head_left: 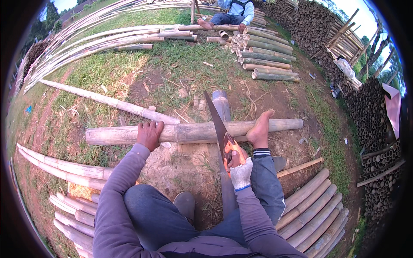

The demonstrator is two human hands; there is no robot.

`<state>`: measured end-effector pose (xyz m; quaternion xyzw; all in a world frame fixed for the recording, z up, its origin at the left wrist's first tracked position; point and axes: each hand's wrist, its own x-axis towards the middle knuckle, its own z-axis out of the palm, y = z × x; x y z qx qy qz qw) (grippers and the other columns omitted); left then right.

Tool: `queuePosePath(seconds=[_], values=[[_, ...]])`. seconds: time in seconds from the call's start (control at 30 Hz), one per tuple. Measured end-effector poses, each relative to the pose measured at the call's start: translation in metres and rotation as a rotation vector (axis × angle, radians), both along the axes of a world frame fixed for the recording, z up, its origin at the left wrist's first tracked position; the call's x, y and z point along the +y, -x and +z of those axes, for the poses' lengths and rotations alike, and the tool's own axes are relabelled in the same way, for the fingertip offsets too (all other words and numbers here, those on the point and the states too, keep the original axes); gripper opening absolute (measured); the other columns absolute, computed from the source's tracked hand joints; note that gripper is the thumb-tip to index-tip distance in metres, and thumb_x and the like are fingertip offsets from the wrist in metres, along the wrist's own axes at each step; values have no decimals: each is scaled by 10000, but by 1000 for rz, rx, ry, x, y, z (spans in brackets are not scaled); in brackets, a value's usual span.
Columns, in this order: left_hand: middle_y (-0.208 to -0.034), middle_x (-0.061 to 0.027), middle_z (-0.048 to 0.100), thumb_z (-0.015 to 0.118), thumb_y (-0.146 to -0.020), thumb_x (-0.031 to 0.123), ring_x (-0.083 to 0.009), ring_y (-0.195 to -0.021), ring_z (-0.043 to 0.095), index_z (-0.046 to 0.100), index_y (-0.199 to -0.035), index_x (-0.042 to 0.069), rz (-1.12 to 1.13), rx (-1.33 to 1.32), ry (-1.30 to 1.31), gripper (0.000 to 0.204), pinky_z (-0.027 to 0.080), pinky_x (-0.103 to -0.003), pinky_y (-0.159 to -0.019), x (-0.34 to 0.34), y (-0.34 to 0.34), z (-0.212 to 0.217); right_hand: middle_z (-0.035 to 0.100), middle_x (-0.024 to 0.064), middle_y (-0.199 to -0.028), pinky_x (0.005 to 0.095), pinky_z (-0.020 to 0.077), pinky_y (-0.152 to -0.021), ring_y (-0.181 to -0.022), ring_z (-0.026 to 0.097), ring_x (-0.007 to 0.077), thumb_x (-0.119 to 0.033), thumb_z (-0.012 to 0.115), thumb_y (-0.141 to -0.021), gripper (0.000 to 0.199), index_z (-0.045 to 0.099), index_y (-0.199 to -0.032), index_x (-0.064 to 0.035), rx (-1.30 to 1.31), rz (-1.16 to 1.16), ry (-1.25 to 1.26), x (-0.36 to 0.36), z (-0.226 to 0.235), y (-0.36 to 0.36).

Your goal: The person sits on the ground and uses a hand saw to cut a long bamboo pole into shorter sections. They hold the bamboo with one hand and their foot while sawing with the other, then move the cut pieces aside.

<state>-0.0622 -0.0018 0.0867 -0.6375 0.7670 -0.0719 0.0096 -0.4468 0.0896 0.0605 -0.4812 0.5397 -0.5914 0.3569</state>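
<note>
Saw (218, 129) bites best with right hand (240, 170) clamped on its grip, left hand (149, 133) and foot (260, 129) pinning pole (189, 132).

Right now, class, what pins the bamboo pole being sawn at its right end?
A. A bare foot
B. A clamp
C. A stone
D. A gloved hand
A: a bare foot presses on the pole, right of the saw; the left hand steadies it farther left.
</note>
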Motion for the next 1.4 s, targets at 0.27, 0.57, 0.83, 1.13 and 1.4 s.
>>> queuePosePath(seconds=[0.27,0.57,0.83,1.13,1.4], values=[[-1224,-108,663,917,-695,260,-354,-1184,655,479,-1397,213,23,-10,-21,829,433,-598,-1051,1,3,7,717,69,-985,264,540,-688,-797,658,103,-212,652,-1070,330,662,-1294,30,-152,40,-94,4,19,-5],[-1256,-126,641,923,-671,291,-373,-1170,648,498,-1412,209,-2,-12,9,859,446,-580,-1011,0,-1,1,702,37,-947,235,528,-581,-686,613,70,-204,689,-1061,282,681,-1266,-11,-128,59,-164,9,40,-9],[-1293,-126,641,935,-672,308,-365,-1219,633,478,-1427,219,41,-35,-56,887,440,-588,-1048,0,2,5,707,40,-958,239,534,-608,-714,614,63,-218,694,-1058,307,682,-1266,8,-150,52,-165,25,49,-11],[-1284,-115,646,924,-699,281,-360,-1204,636,480,-1397,202,27,-29,-46,831,433,-599,-1054,4,6,9,613,-7,-657,238,456,-465,-511,567,58,-278,657,-1078,278,684,-1105,-2,-77,-16,-49,55,39,-5],[-1287,-116,651,933,-702,280,-365,-1235,629,464,-1394,204,32,-21,-34,840,427,-603,-1076,6,-1,1,577,-21,-643,240,451,-457,-500,535,49,-273,624,-1094,294,674,-1164,8,-58,2,-182,57,31,0]])
